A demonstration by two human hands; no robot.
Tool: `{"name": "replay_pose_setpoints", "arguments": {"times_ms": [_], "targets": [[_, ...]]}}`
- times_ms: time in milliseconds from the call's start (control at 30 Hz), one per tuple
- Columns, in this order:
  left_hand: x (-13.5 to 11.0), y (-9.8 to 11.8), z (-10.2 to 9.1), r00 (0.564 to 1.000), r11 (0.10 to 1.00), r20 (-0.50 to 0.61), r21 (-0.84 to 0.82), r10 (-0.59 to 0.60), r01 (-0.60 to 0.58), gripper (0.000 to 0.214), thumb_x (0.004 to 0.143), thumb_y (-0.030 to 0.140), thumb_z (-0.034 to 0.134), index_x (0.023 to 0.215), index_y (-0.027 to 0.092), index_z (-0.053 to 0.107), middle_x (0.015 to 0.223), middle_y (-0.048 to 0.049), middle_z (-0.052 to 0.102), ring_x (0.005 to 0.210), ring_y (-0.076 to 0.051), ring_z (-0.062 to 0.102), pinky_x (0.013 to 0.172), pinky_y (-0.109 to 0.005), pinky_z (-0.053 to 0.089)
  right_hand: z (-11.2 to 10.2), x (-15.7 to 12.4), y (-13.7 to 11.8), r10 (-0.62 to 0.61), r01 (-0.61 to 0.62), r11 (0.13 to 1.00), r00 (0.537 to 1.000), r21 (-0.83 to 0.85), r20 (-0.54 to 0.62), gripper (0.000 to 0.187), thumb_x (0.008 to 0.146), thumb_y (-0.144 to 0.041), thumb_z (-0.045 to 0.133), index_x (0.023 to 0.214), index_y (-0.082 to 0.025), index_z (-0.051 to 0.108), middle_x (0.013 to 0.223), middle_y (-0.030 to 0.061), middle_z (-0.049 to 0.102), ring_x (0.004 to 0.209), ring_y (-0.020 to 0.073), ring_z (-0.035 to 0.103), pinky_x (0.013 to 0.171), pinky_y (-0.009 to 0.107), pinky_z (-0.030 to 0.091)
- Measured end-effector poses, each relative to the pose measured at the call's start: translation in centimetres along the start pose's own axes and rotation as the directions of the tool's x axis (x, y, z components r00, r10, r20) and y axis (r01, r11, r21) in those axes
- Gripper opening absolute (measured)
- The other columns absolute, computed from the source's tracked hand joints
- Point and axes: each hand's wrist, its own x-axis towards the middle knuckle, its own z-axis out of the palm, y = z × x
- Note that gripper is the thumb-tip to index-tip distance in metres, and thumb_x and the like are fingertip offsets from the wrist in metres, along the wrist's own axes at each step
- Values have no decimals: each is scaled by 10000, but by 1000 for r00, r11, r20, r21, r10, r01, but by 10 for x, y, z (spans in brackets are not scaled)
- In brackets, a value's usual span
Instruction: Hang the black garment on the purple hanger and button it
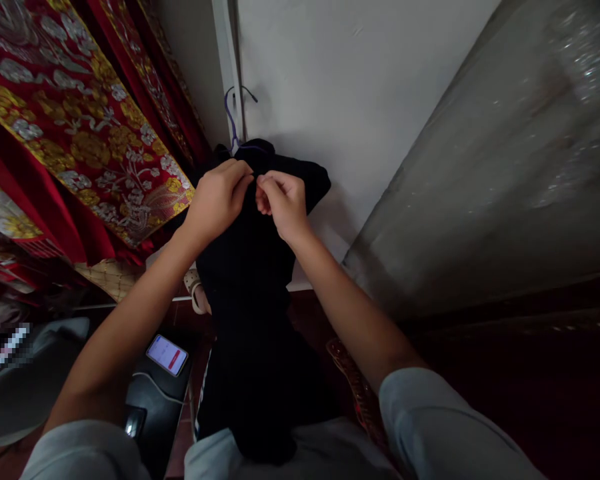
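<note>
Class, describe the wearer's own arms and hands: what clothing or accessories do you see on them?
The left sleeve and right sleeve are short, loose and plain grey-blue, leaving the forearms bare. The left hand and right hand are ungloved; no watch or bracelet shows on either wrist.

Left side's tight: red brocade cloth [97, 127] hangs near the left hand [217, 197], limiting sideways travel. Straight ahead blocked by the black garment [260, 247], white wall [340, 73] behind it. Purple hanger [234, 123] hook in the way above. Only a narrow gap between the hands. Best lane: right of the right hand [285, 200], open air toward the grey surface [480, 173]. Low left: phone [167, 355] and cable [155, 383].
</note>
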Motion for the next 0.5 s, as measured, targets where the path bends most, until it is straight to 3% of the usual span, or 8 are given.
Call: {"name": "replay_pose_setpoints", "arguments": {"times_ms": [67, 133, 200, 267, 333, 400, 500], "targets": [[2, -7, 6, 997, 999, -65, -28, -32, 30, 330, 1074, 461, 477, 954, 211, 657, 930, -68, 682, 940, -228, 659, 872, -369, 494, 1, -4, 12, 5, -5, 998, 1000, -59, 0, 395, 997, -392, 556, 652, -200, 546, 528, -37, 489, 477, 81, 472, 501, 221, 384], [15, -28, 7, 982, 997, -183, -66, -55, 43, 344, 1086, 487, 467, 946, 221, 635, 906, -42, 666, 908, -201, 629, 857, -352, 485, 3, -13, 30, 75, -72, 988, 997, -134, 15, 349, 967, -294, 556, 634, -190, 571, 517, -32, 504, 491, 86, 481, 530, 230, 384], [33, -66, 1, 940, 992, -329, -108, -93, 60, 333, 1083, 504, 487, 948, 225, 609, 890, -10, 642, 870, -164, 577, 847, -324, 468, 1, -27, 51, 203, -192, 964, 978, -184, 44, 342, 928, -236, 559, 590, -186, 557, 488, -31, 497, 485, 90, 476, 535, 237, 368], [46, -114, -9, 890, 978, -410, -138, -199, 155, 332, 1036, 514, 589, 900, 211, 582, 850, 23, 603, 815, -129, 500, 830, -303, 446, -7, -42, 66, 304, -283, 938, 949, -201, 81, 338, 899, -227, 558, 564, -190, 536, 466, -34, 487, 473, 93, 466, 527, 241, 352], [44, -158, -18, 854, 939, -390, -166, -344, 303, 394, 976, 526, 682, 798, 203, 544, 788, 37, 556, 787, -119, 428, 884, -308, 430, -20, -52, 70, 330, -305, 933, 938, -192, 111, 328, 885, -253, 554, 563, -193, 534, 466, -36, 490, 468, 94, 458, 522, 242, 345], [23, -185, -23, 840, 893, -306, -193, -448, 406, 465, 975, 529, 691, 696, 210, 499, 683, 42, 488, 760, -123, 381, 971, -330, 414, -34, -57, 64, 299, -277, 947, 945, -162, 134, 324, 871, -277, 550, 557, -196, 541, 467, -36, 492, 465, 92, 448, 517, 241, 340], [-27, -184, -19, 828, 833, -102, -121, -551, 540, 475, 1040, 492, 593, 655, 228, 503, 595, 35, 487, 786, -135, 434, 1055, -365, 404, -50, -59, 46, 231, -211, 967, 962, -142, 148, 312, 821, -256, 556, 515, -199, 535, 431, -40, 464, 433, 87, 423, 495, 239, 317]]}}
